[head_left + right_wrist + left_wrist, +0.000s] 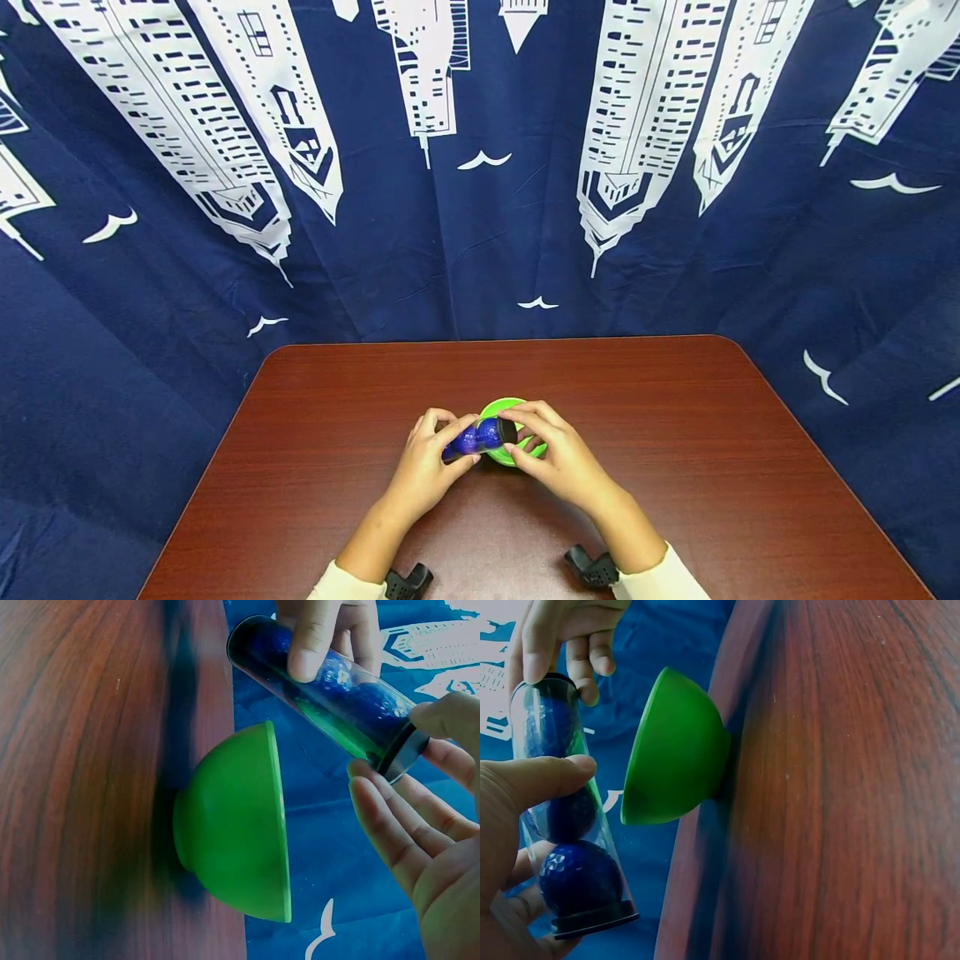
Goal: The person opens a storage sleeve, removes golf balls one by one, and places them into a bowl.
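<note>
A clear tube [471, 442] with dark blue golf balls [580, 877] inside is held tilted above and in front of a green bowl [510, 458]. My left hand [426, 467] grips the tube's body, its thumb lying along the side in the left wrist view. At the other end, my right hand [564, 460] pinches the black cap [405, 754] between thumb and fingers. That cap sits on the tube's end. Another black cap [596, 921] closes the opposite end. Upright on the table, the bowl [236, 825] touches neither hand in the wrist views; its inside is mostly hidden.
The brown wooden table [360, 392] has rounded far corners. Behind it hangs a dark blue cloth [450, 275] printed with white buildings and birds. Black wrist devices [592, 568] are worn at both cream sleeves [660, 579].
</note>
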`<state>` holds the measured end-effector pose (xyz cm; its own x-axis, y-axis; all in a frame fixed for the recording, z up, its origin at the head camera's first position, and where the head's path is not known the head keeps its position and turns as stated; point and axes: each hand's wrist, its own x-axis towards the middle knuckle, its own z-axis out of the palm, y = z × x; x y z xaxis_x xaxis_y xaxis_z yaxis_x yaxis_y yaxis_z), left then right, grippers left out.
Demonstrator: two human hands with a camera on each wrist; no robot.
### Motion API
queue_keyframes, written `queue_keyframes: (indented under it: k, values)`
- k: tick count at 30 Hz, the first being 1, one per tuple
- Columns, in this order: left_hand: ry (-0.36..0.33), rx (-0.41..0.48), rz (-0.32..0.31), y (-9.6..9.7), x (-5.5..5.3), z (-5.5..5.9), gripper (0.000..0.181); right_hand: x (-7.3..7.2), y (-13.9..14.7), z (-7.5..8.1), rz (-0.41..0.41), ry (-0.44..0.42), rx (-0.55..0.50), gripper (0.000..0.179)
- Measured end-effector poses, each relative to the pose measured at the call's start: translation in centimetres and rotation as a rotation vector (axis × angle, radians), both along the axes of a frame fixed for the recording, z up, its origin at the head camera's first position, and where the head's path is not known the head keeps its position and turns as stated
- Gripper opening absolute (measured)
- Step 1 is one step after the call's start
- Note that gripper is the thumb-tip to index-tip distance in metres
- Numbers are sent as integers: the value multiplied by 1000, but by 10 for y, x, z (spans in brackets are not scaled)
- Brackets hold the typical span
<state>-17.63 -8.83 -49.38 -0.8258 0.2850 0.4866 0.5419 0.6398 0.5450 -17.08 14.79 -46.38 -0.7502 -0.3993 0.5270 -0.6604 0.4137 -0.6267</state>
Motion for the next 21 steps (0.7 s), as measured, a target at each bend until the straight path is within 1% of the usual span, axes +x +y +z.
queue_keyframes:
  k: [3, 6, 9, 14, 17, 21]
  values:
    - [-10, -14, 3, 0, 1, 1, 53, 0, 0, 2, 5, -12, 14, 43]
    - [-17, -24, -1, -1, 1, 2, 54, 0, 1, 4, 18, -5, 15, 43]
    - [-20, -24, -15, -1, 2, 3, 54, 0, 1, 3, 31, 3, 6, 42]
    - [-23, -8, -57, -2, 1, 6, 51, 1, 4, 4, 37, 12, -1, 41]
    - [-16, -9, -74, -2, 1, 6, 50, 2, 5, 5, 42, 1, 4, 41]
    - [2, -32, -73, -3, 0, 5, 50, 3, 5, 6, 49, -22, 2, 41]
